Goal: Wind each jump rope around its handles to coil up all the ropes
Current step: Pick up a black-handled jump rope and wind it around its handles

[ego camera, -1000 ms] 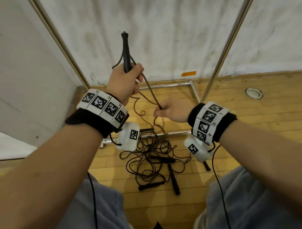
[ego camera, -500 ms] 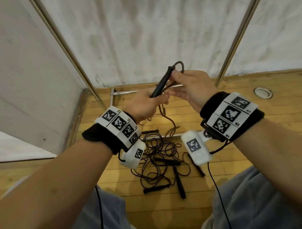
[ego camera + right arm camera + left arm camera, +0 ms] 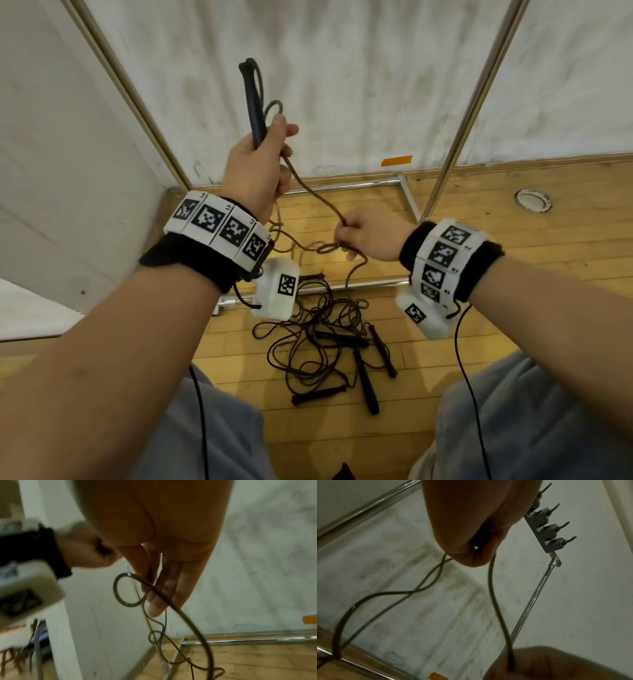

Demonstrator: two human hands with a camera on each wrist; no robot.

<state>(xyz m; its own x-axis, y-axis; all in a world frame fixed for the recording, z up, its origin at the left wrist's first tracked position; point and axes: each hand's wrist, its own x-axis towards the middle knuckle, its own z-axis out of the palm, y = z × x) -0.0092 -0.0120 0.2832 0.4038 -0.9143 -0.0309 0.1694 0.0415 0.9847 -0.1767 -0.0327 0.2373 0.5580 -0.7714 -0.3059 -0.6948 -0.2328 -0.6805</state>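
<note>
The only print in sight is the black-and-white square code tiles on the wristbands (image 3: 219, 224), with tiny characters beside them too small to read.

The left hand (image 3: 255, 164) is raised, its fingers clenched round a black handle (image 3: 253, 102) that sticks up above the knuckles; a small loop of rope sits just above the fingertips. From under those fingers the brown rope (image 3: 315, 195) slants down and rightward to the right hand (image 3: 371, 236), whose thumb and fingers pinch it; below that pinch the rope curls into a loop and drops to the floor. The right wrist view shows the two lower fingers (image 3: 164, 599) lying fairly straight beside the loop.

Half a second ago both hands met at the handle, the right one up at its tip; now the right hand is lower and apart, gripping the rope farther along, and the handle stands nearly upright again.

Below both hands, a tangle of ropes and black handles (image 3: 335, 356) lies on the wooden floor (image 3: 513, 274).
</note>
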